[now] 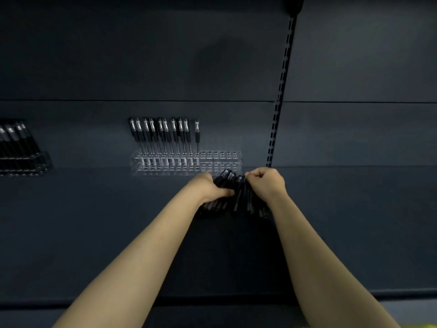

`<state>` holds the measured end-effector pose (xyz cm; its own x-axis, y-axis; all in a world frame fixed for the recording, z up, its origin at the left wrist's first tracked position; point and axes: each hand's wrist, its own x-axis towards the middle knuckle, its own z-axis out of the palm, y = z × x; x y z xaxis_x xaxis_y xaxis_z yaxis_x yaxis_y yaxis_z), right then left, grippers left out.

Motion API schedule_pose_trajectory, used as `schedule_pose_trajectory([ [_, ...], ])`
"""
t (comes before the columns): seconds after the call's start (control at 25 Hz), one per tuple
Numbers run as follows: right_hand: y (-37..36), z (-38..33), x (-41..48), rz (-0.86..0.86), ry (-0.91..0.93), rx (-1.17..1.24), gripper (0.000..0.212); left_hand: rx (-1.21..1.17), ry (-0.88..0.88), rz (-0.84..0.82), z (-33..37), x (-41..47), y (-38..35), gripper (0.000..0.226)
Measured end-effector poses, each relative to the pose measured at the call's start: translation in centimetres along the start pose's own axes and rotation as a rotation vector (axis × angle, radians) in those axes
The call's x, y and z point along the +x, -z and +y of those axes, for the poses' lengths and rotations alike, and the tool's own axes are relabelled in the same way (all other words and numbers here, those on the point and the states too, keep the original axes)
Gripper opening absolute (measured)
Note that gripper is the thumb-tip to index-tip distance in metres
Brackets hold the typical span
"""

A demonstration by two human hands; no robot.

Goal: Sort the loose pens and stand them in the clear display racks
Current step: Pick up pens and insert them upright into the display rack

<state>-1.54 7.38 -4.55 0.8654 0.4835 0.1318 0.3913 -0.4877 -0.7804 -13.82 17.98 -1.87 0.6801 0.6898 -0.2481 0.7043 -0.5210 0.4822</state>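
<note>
Both arms reach forward: the left hand (pixel 209 187) grips the pen bundle (pixel 233 192) while the right hand (pixel 267 182), fingers curled, seemingly pinches one pen's top.

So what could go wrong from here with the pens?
The left hand grips a fanned bundle of pens while the right hand pinches at its top; pulling one out could spill others. Both hands work close to the clear rack, so a bump might shift it or knock the standing pens.

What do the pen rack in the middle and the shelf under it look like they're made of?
Rack: clear glossy plastic, likely acrylic; its walls show through and edges glint. Shelf: dark, matte, no shine; painted metal or laminate, cannot tell.
</note>
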Motion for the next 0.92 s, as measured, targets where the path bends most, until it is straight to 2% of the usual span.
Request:
schedule_pose_trajectory([
  [0.2, -0.2, 0.1, -0.1, -0.001, -0.003, -0.014, 0.031, 0.109, 0.023, -0.086, 0.9, 0.4, 1.7, 0.101],
  [0.36, -0.1, 0.0, -0.1, 0.004, -0.054, 0.046, 0.051, 0.195, 0.025, -0.206, 1.8, 0.5, 2.2, 0.095],
  [0.64, 0.1, -0.1, -0.1, -0.007, -0.058, 0.057, 0.051, 0.277, -0.019, -0.134, 1.1, 1.0, 3.0, 0.09],
  [0.8, 0.1, -0.4, 0.0, -0.037, -0.098, 0.035, 0.046, 0.15, -0.025, -0.143, 0.3, 0.8, 3.7, 0.088],
  [0.88, 0.1, -0.5, -0.1, -0.059, -0.113, 0.054, 0.04, 0.005, -0.014, -0.172, -0.4, 0.3, 4.2, 0.084],
  [0.92, 0.3, -0.7, -0.4, -0.068, -0.114, 0.051, 0.034, -0.131, 0.001, -0.197, -1.0, 0.0, 4.4, 0.075],
])
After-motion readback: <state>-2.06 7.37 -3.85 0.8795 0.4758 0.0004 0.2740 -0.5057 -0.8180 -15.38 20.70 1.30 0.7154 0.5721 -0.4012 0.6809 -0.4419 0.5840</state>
